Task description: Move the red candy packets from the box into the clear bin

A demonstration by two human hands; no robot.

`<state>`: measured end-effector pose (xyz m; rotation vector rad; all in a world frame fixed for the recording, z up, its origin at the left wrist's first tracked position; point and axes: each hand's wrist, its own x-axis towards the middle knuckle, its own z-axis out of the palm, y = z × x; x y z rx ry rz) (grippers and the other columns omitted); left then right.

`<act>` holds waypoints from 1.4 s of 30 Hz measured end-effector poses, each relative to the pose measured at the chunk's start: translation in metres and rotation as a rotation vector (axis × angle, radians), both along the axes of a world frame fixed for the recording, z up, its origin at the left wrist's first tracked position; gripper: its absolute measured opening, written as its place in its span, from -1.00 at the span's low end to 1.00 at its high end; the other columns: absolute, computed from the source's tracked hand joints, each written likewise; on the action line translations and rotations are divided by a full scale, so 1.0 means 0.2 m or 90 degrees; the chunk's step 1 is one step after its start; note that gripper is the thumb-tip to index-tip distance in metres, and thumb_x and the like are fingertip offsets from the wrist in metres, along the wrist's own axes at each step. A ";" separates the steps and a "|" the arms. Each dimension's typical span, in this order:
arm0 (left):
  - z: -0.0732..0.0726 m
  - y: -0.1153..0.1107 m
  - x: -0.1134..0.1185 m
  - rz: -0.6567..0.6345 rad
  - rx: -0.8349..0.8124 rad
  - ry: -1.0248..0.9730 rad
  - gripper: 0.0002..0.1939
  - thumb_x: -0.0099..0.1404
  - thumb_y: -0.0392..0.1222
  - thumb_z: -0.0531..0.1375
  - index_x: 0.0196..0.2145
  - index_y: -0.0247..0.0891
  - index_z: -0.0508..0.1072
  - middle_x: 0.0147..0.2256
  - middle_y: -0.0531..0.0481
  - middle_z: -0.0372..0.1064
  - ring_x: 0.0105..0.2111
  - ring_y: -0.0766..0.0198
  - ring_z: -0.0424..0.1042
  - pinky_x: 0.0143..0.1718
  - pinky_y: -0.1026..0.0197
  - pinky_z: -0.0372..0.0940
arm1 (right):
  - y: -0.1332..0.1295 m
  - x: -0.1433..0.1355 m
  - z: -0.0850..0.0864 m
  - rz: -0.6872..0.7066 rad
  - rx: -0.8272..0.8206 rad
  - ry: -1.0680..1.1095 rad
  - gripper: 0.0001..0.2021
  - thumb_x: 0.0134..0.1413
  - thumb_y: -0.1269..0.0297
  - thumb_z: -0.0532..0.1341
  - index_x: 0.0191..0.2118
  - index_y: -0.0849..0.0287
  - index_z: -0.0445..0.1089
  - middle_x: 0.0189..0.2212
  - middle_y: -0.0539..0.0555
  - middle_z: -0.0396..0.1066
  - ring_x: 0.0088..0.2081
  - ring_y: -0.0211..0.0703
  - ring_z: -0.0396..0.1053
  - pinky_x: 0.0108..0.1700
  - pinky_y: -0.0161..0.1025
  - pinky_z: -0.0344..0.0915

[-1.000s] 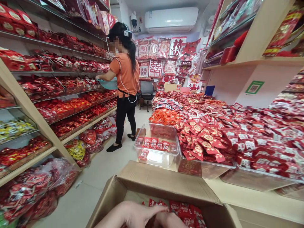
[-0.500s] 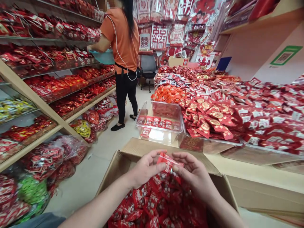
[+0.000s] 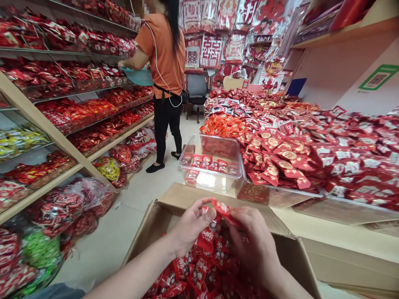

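Both hands are above an open cardboard box [image 3: 146,224] filled with small red packets [image 3: 199,274]. My left hand [image 3: 193,226] pinches a red packet [image 3: 206,238] between thumb and fingers. Close beside it on the right, my right hand [image 3: 254,234] has its fingers closed on another red packet [image 3: 222,207], which is tilted and touches the left fingertips. Part of that packet is covered by the right fingers. Beyond the box, a clear plastic bin [image 3: 215,178] holds several similar red packets laid in rows.
Bins heaped with red packets [image 3: 280,155] stand at the right. Shelves of packets [image 3: 84,110] line the left wall, with full bags [image 3: 68,207] on the floor below. A person in an orange top [image 3: 166,54] stands by the shelves holding a teal basin [image 3: 139,76].
The single packet between my hands has given way to two visible ones, one in each hand. My right fingers have closed and turned downward. The view has shifted slightly.
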<state>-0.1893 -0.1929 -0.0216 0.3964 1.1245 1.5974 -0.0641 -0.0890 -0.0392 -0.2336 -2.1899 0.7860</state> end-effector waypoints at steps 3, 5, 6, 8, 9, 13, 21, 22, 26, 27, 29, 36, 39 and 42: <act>0.00 0.01 0.02 0.039 0.018 -0.015 -0.66 0.10 -0.11 0.19 -0.17 -0.28 0.29 -0.31 -0.02 0.35 -0.33 0.32 0.34 -0.25 0.23 0.21 | -0.02 0.00 0.02 0.078 0.110 -0.029 -0.61 -0.05 0.54 0.10 -0.06 0.09 0.17 -0.21 0.12 0.31 -0.16 -0.10 0.23 -0.14 -0.07 0.24; 0.00 0.01 0.02 0.068 0.015 0.016 -0.72 0.11 -0.15 0.19 -0.21 -0.28 0.31 -0.31 -0.01 0.36 -0.33 0.32 0.34 -0.24 0.25 0.20 | -0.03 0.00 0.04 0.087 0.079 -0.043 -0.63 -0.06 0.50 0.13 -0.07 0.11 0.18 -0.17 0.14 0.28 -0.08 -0.06 0.19 -0.09 -0.03 0.21; 0.00 0.01 0.02 0.074 0.021 0.033 -0.74 0.11 -0.16 0.18 -0.23 -0.28 0.32 -0.31 -0.01 0.36 -0.33 0.32 0.34 -0.24 0.25 0.20 | -0.03 0.01 0.04 0.061 0.049 -0.039 -0.64 -0.06 0.47 0.14 -0.08 0.10 0.19 -0.14 0.16 0.25 -0.05 -0.03 0.17 -0.07 -0.01 0.19; 0.00 0.00 0.01 0.073 0.040 0.057 -0.77 0.12 -0.17 0.17 -0.24 -0.29 0.34 -0.31 -0.01 0.37 -0.31 0.30 0.34 -0.22 0.24 0.20 | -0.03 0.01 0.04 -0.017 -0.058 -0.022 -0.66 -0.05 0.41 0.15 -0.09 0.10 0.19 -0.11 0.18 0.21 -0.07 -0.02 0.19 -0.10 0.00 0.22; 0.00 0.00 0.01 0.070 0.050 0.063 -0.77 0.13 -0.18 0.16 -0.24 -0.29 0.34 -0.31 -0.01 0.37 -0.30 0.30 0.34 -0.21 0.24 0.20 | -0.03 0.00 0.03 -0.032 -0.143 -0.020 -0.67 -0.03 0.38 0.14 -0.08 0.10 0.18 -0.12 0.19 0.22 -0.12 -0.05 0.23 -0.14 -0.03 0.25; 0.00 0.00 0.00 0.060 0.057 0.024 -0.79 0.16 -0.17 0.13 -0.26 -0.31 0.35 -0.38 -0.01 0.38 -0.38 0.31 0.36 -0.28 0.25 0.23 | -0.04 -0.02 0.03 0.089 -0.539 -0.017 -0.72 -0.05 0.27 0.18 -0.16 0.10 0.17 -0.33 0.07 0.31 -0.32 -0.22 0.34 -0.29 -0.25 0.34; -0.01 -0.01 0.01 0.016 0.045 0.232 -0.68 0.12 -0.10 0.16 -0.18 -0.28 0.34 -0.28 -0.03 0.39 -0.29 0.26 0.34 -0.24 0.25 0.21 | -0.04 -0.03 0.03 0.071 -0.673 0.023 -0.76 -0.14 0.23 0.25 -0.31 0.14 0.23 -0.39 0.04 0.34 -0.33 -0.23 0.34 -0.29 -0.28 0.32; 0.00 -0.01 0.01 -0.004 0.042 0.288 -0.69 0.12 -0.11 0.16 -0.18 -0.29 0.35 -0.26 -0.04 0.39 -0.26 0.24 0.34 -0.22 0.25 0.21 | -0.03 -0.02 0.02 0.076 -0.669 0.014 -0.76 -0.15 0.23 0.25 -0.32 0.15 0.23 -0.38 0.05 0.33 -0.32 -0.21 0.34 -0.28 -0.27 0.32; 0.01 -0.01 0.01 -0.070 0.049 0.398 -0.68 0.19 -0.12 0.08 -0.12 -0.28 0.34 -0.16 -0.05 0.35 -0.15 0.17 0.29 -0.12 0.20 0.16 | -0.01 -0.02 0.01 0.120 -0.645 -0.039 -0.81 -0.14 0.23 0.25 -0.44 0.16 0.23 -0.38 0.04 0.32 -0.35 -0.23 0.31 -0.31 -0.29 0.29; 0.01 -0.01 0.01 -0.079 0.050 0.410 -0.68 0.19 -0.12 0.07 -0.11 -0.28 0.33 -0.15 -0.05 0.34 -0.14 0.17 0.28 -0.11 0.20 0.16 | 0.00 -0.02 0.02 0.121 -0.642 -0.051 -0.81 -0.14 0.23 0.25 -0.46 0.17 0.22 -0.41 0.02 0.31 -0.39 -0.26 0.30 -0.35 -0.31 0.28; 0.01 -0.01 0.01 -0.084 0.047 0.430 -0.69 0.20 -0.11 0.06 -0.12 -0.29 0.33 -0.16 -0.04 0.34 -0.16 0.18 0.28 -0.12 0.21 0.15 | 0.01 -0.02 0.02 0.111 -0.637 -0.066 -0.79 -0.15 0.22 0.25 -0.50 0.17 0.20 -0.49 -0.02 0.29 -0.47 -0.31 0.25 -0.43 -0.35 0.24; -0.01 -0.03 0.01 -0.086 -0.014 0.415 -0.70 0.17 -0.06 0.08 -0.19 -0.30 0.32 -0.26 -0.02 0.34 -0.24 0.23 0.28 -0.23 0.27 0.17 | 0.03 0.03 0.02 0.100 -0.533 -0.146 -0.78 -0.09 0.20 0.21 -0.51 0.17 0.15 -0.45 0.01 0.28 -0.46 -0.28 0.24 -0.43 -0.32 0.22; -0.01 -0.03 0.01 -0.098 -0.047 0.335 -0.74 0.17 -0.15 0.07 -0.18 -0.29 0.27 -0.35 0.03 0.33 -0.34 0.31 0.29 -0.32 0.31 0.15 | 0.10 -0.02 0.15 0.029 -0.433 -0.058 -0.80 -0.10 0.22 0.22 -0.41 0.16 0.17 -0.36 0.07 0.31 -0.36 -0.21 0.29 -0.33 -0.27 0.27; -0.03 -0.02 0.01 -0.125 -0.069 0.269 -0.70 0.11 -0.29 0.08 -0.15 -0.28 0.22 -0.47 0.10 0.27 -0.49 0.40 0.22 -0.44 0.34 0.10 | 0.23 -0.21 0.35 -0.021 -0.363 0.046 -0.70 -0.16 0.25 0.25 -0.28 0.14 0.15 -0.42 0.03 0.31 -0.38 -0.22 0.33 -0.38 -0.29 0.28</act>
